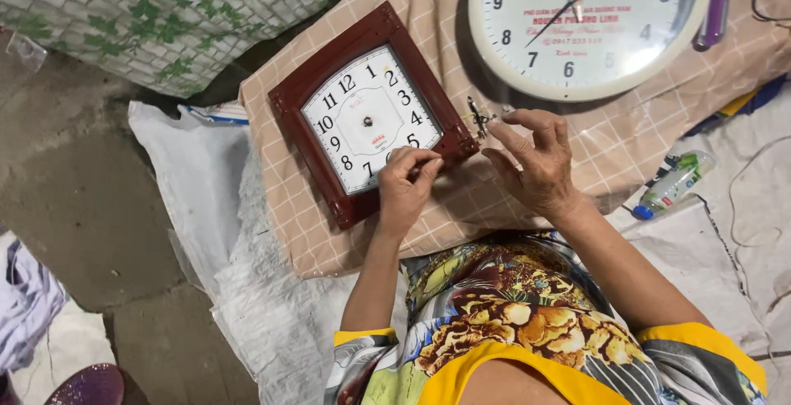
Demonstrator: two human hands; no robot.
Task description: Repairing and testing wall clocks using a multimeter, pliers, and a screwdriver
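A square wall clock (367, 117) with a dark red frame and a white dial lies on a beige checked cloth (461, 207). Its dial shows no hands. My left hand (405, 182) is at the clock's lower edge, fingertips pinched together over the dial rim; what it pinches is too small to tell. My right hand (535, 162) hovers beside the clock's right corner with fingers spread, thumb and forefinger near small black clock hands (479, 118) lying on the cloth.
A round white wall clock (581, 18) lies further back on the cloth, a purple-handled screwdriver (715, 9) beside it. A small plastic bottle (674, 184) lies at the right. White sacking (206, 207) covers the concrete floor; thin wires run at the right.
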